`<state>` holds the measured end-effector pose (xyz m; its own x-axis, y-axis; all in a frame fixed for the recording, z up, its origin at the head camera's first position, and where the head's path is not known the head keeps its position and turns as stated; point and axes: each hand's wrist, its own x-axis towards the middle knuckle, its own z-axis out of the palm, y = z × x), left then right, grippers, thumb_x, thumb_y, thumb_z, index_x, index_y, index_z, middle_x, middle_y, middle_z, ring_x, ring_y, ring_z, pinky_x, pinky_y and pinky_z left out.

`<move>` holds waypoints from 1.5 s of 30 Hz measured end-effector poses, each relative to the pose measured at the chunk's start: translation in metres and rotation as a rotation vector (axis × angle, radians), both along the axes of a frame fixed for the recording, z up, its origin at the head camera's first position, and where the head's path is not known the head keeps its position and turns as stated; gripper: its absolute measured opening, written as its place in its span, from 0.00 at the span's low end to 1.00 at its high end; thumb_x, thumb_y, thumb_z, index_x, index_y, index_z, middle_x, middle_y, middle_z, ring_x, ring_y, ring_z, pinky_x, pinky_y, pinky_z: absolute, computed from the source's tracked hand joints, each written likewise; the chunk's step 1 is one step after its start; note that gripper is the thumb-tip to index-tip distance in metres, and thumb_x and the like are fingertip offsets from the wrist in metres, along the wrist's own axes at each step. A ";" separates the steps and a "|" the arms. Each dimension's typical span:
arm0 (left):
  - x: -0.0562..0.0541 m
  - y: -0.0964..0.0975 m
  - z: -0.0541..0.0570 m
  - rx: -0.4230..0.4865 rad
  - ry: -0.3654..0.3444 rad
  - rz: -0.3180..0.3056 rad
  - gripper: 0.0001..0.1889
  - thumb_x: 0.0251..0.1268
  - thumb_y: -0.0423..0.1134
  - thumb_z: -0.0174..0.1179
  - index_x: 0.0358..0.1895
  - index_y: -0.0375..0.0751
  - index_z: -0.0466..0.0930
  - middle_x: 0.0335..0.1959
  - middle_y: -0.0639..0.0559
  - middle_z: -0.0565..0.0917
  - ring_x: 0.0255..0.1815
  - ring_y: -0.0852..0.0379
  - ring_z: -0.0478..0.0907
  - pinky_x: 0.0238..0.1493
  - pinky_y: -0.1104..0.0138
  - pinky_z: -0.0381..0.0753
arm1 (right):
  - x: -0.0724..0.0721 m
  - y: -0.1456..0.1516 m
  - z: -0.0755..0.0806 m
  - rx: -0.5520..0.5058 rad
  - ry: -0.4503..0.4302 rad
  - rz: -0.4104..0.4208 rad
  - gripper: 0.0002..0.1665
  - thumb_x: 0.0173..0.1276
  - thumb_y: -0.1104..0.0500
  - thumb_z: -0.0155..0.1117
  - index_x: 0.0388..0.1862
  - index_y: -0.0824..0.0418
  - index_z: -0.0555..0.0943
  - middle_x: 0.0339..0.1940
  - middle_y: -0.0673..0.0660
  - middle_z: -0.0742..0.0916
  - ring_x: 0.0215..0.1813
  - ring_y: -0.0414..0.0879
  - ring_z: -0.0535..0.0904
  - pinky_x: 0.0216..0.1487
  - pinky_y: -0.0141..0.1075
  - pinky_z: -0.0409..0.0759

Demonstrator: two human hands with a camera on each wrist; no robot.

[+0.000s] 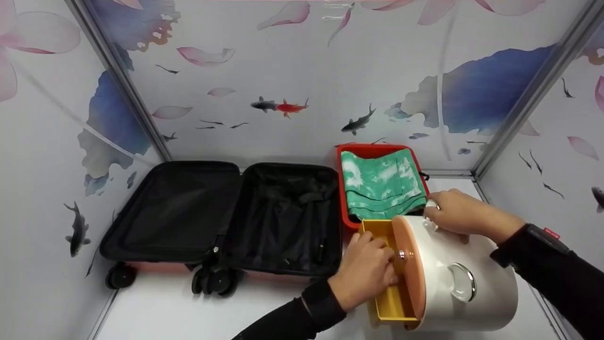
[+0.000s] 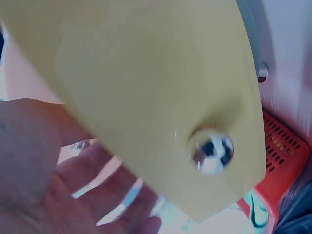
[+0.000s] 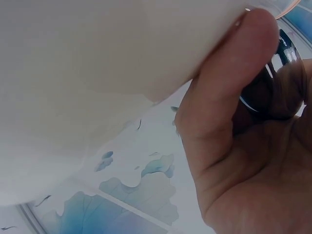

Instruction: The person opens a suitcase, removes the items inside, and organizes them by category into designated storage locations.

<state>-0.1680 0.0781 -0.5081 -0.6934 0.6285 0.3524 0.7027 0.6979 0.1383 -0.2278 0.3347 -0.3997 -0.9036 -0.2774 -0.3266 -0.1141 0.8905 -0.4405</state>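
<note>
A rounded white storage box point(image 1: 486, 283) with an orange end panel stands at the right in the head view. Its yellow drawer point(image 1: 391, 314) sticks out to the left. My left hand point(image 1: 365, 269) lies over the drawer's opening, fingers loosely bent. From the left wrist, the fingers point(image 2: 105, 190) appear spread past the edge of a yellow panel point(image 2: 136, 73) that bears a chrome knob point(image 2: 213, 152). My right hand point(image 1: 455, 211) grips a shiny handle point(image 3: 273, 90) on the box's white shell, thumb alongside it. The right fingertips are partly hidden.
An open black-lined suitcase point(image 1: 283, 226) lies to the left, wheels toward me. Behind the box sits a red basket point(image 1: 347, 208) holding folded green-and-white cloth point(image 1: 382, 182). A second chrome handle point(image 1: 465, 282) is on the box. Printed walls point(image 1: 302, 71) enclose the back and sides.
</note>
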 end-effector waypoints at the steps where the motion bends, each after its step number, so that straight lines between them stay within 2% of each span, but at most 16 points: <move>1: -0.001 -0.005 0.001 0.042 -0.012 -0.005 0.06 0.77 0.47 0.66 0.43 0.55 0.92 0.43 0.60 0.91 0.45 0.58 0.80 0.51 0.67 0.75 | 0.000 0.000 0.000 -0.001 0.000 0.000 0.19 0.82 0.54 0.52 0.55 0.68 0.80 0.36 0.62 0.88 0.13 0.46 0.80 0.16 0.44 0.80; 5: -0.004 -0.026 0.004 0.199 -0.122 0.002 0.07 0.80 0.41 0.64 0.49 0.50 0.92 0.44 0.57 0.89 0.45 0.60 0.83 0.50 0.70 0.83 | 0.000 -0.001 0.001 -0.001 0.010 0.003 0.18 0.82 0.55 0.51 0.54 0.68 0.80 0.36 0.61 0.88 0.12 0.46 0.80 0.16 0.45 0.80; 8: -0.006 -0.039 -0.001 0.267 -0.220 0.036 0.08 0.79 0.38 0.64 0.50 0.47 0.92 0.43 0.56 0.89 0.41 0.61 0.85 0.45 0.70 0.86 | 0.000 0.000 0.001 0.002 0.013 0.002 0.17 0.81 0.55 0.51 0.53 0.68 0.79 0.32 0.60 0.87 0.11 0.45 0.79 0.15 0.45 0.80; 12: -0.004 -0.050 -0.016 0.271 -0.309 0.041 0.08 0.79 0.37 0.65 0.51 0.46 0.93 0.42 0.55 0.91 0.41 0.63 0.88 0.44 0.71 0.87 | 0.000 0.000 0.001 0.004 0.011 0.001 0.16 0.81 0.56 0.51 0.51 0.67 0.79 0.29 0.59 0.86 0.10 0.45 0.79 0.15 0.44 0.80; 16: -0.001 -0.053 -0.029 0.256 -0.377 0.008 0.10 0.78 0.37 0.67 0.54 0.46 0.93 0.46 0.55 0.93 0.47 0.62 0.90 0.48 0.70 0.88 | 0.000 -0.001 0.001 0.006 0.012 0.002 0.16 0.82 0.55 0.51 0.51 0.67 0.79 0.31 0.59 0.86 0.11 0.45 0.79 0.15 0.44 0.80; 22: 0.002 -0.053 -0.040 0.272 -0.461 0.016 0.09 0.78 0.39 0.68 0.55 0.48 0.92 0.45 0.57 0.92 0.46 0.62 0.90 0.47 0.72 0.87 | 0.000 -0.001 0.001 -0.001 0.000 -0.001 0.16 0.82 0.54 0.52 0.52 0.67 0.79 0.31 0.59 0.86 0.12 0.46 0.79 0.15 0.44 0.80; 29: 0.003 -0.045 -0.043 0.277 -0.434 0.037 0.08 0.78 0.39 0.67 0.53 0.49 0.92 0.46 0.56 0.93 0.47 0.64 0.90 0.47 0.70 0.88 | 0.001 -0.001 0.001 -0.004 -0.002 -0.004 0.17 0.82 0.55 0.52 0.53 0.68 0.79 0.29 0.59 0.85 0.12 0.45 0.79 0.16 0.44 0.80; 37: 0.003 -0.031 -0.046 0.273 -0.382 0.010 0.06 0.77 0.39 0.67 0.50 0.50 0.92 0.44 0.59 0.93 0.44 0.66 0.89 0.45 0.71 0.87 | 0.001 -0.001 0.000 -0.009 0.002 0.005 0.19 0.82 0.55 0.51 0.56 0.69 0.79 0.29 0.58 0.86 0.11 0.45 0.79 0.15 0.45 0.80; 45: -0.002 -0.015 -0.048 0.264 -0.361 -0.041 0.04 0.77 0.40 0.67 0.46 0.52 0.91 0.42 0.60 0.92 0.42 0.68 0.87 0.44 0.75 0.84 | 0.001 0.001 0.000 -0.011 0.013 0.002 0.15 0.82 0.55 0.51 0.48 0.65 0.79 0.26 0.58 0.85 0.10 0.45 0.79 0.15 0.45 0.79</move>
